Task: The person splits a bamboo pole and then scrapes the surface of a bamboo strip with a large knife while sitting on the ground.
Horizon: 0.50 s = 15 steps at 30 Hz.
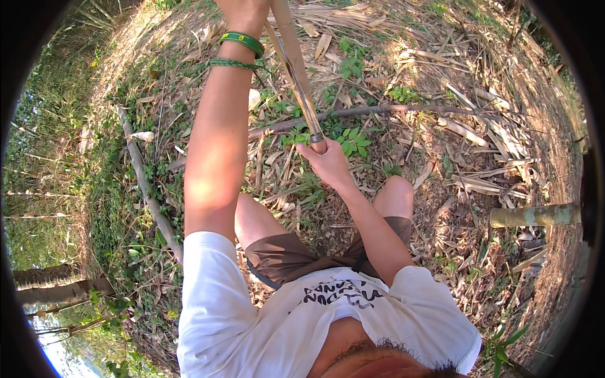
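My right hand [329,165] is closed round the short wooden handle of a machete [295,80], in front of my knees. Its long, narrow blade points up and away, slightly to the left. A pale tan length of bamboo [290,31] runs close along the blade's right side and leaves the picture at the top. Whether the blade touches it I cannot tell. Stretched far forward, my left hand [244,7] is at the top edge beside the bamboo, its fingers cut off by the frame. Two green bands circle that wrist.
Dry leaves and split bamboo pieces [485,138] litter the ground. A curved branch [391,109] lies across in front of me, and a grey branch [148,183] lies at the left. A cut pole [535,216] juts in at the right. Small green plants [354,141] grow near my right hand.
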Available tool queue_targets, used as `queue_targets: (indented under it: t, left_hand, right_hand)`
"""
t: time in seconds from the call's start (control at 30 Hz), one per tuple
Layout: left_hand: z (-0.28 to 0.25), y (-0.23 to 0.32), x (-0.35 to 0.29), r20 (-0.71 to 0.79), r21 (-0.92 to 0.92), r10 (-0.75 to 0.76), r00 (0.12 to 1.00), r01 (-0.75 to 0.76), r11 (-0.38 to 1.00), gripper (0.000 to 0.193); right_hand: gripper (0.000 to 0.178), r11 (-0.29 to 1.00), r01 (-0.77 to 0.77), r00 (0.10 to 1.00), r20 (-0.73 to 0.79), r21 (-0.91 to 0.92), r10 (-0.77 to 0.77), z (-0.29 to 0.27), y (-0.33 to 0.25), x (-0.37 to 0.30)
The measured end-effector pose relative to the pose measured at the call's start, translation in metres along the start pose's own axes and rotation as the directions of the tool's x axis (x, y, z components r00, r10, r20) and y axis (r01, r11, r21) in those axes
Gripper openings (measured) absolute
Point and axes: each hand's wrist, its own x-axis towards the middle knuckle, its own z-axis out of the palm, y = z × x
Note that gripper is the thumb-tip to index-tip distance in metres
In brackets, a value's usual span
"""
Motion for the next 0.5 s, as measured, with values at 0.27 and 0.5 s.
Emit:
queue_targets:
  t: [0.27,0.5]
  left_hand:
    - [0.023,0.021,-0.010,-0.031,0.150,0.032,0.999,-0.027,0.988,0.059]
    - [0.027,0.038,-0.020,-0.036,0.159,-0.005,0.999,0.011,0.987,0.058]
  right_hand:
    - [0.036,0.973,0.214,0.964,-0.143,-0.084,-0.224,-0.013,0.024,0.028]
    - [0.033,0.982,0.140,0.986,-0.078,-0.125,-0.151,-0.057,-0.051,-0.052]
